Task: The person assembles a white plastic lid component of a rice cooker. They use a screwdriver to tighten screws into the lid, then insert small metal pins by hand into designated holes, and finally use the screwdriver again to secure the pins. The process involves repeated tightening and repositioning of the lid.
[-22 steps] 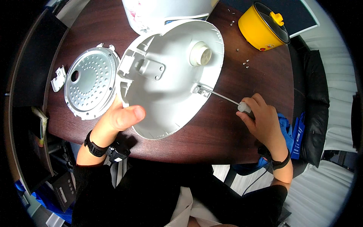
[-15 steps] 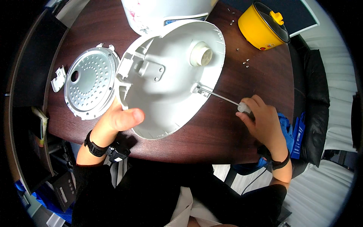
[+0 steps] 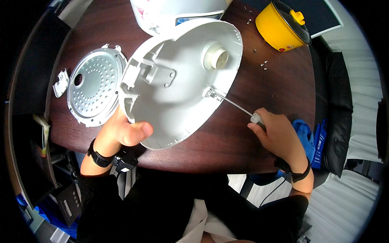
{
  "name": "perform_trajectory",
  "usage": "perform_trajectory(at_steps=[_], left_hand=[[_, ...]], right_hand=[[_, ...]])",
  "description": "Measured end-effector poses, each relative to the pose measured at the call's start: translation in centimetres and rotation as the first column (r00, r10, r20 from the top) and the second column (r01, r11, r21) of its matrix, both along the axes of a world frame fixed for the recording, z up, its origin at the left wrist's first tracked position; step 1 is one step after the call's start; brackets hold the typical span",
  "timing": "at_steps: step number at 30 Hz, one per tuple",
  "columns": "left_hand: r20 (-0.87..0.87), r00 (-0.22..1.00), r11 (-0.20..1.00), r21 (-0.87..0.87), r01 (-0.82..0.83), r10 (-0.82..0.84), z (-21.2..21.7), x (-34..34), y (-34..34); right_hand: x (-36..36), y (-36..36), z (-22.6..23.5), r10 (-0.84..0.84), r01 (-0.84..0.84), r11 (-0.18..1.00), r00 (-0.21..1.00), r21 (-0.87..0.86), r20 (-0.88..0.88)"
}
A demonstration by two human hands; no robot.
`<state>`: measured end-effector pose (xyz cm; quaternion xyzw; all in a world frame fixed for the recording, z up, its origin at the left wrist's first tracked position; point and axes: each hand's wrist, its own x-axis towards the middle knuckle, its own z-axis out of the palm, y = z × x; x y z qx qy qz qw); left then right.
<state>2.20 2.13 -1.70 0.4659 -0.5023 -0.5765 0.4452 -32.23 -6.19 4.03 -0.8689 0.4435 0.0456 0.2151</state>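
Note:
My left hand (image 3: 125,128) grips the lower left rim of a white plastic appliance lid shell (image 3: 174,109), thumb inside and fingers hidden behind it. The shell is tilted, its hollow side facing me, with a round cream socket at the upper right. My right hand (image 3: 279,133) is closed around the handle of a screwdriver (image 3: 236,105). Its tip meets a small bracket (image 3: 210,93) on the shell's right inner wall; the exact contact is too small to make out. Left of the shell lies a round dimpled metal inner lid (image 3: 96,87) with a hole in it.
Behind the shell stands a white appliance body (image 3: 162,14) with a flower print. A yellow electric pot (image 3: 279,28) is at the back right. Several loose screws (image 3: 264,65) lie near it. A small white plastic part (image 3: 61,84) sits at the far left, beside the table's edge.
The shell has tipped slightly and shifted a little left with my left hand. My right hand and the screwdriver have moved slightly left and down, the tip staying at the bracket.

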Motion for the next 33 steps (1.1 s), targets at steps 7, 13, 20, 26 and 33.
perform_trajectory(at_steps=[7, 13, 20, 26, 33], left_hand=[[-0.112, 0.993, 0.999, 0.033, 0.027, -0.023, 0.6, -0.6, -0.5], [-0.185, 0.975, 0.991, 0.026, 0.128, -0.121, -0.1, -0.2, -0.9], [-0.385, 0.916, 0.993, -0.053, 0.104, -0.116, -0.3, -0.7, -1.4], [-0.715, 0.676, 0.972, -0.233, 0.011, -0.179, -1.1, -2.2, -2.3], [-0.719, 0.686, 0.984, -0.175, -0.021, -0.113, -0.8, -2.3, -3.7]], right_hand=[[0.4, 0.5, -0.3, -0.046, 0.035, 0.982, 0.997, 0.184, 0.059], [0.3, 0.0, 0.0, -0.289, 0.165, 0.745, 0.953, 0.646, 0.090], [-0.1, -0.2, -0.2, -0.428, 0.114, 0.478, 0.896, 0.871, 0.118], [-0.1, 0.3, -0.9, -0.562, 0.112, 0.376, 0.817, 0.920, 0.130], [0.0, 0.0, -1.6, -0.533, 0.154, 0.454, 0.836, 0.878, 0.129]])
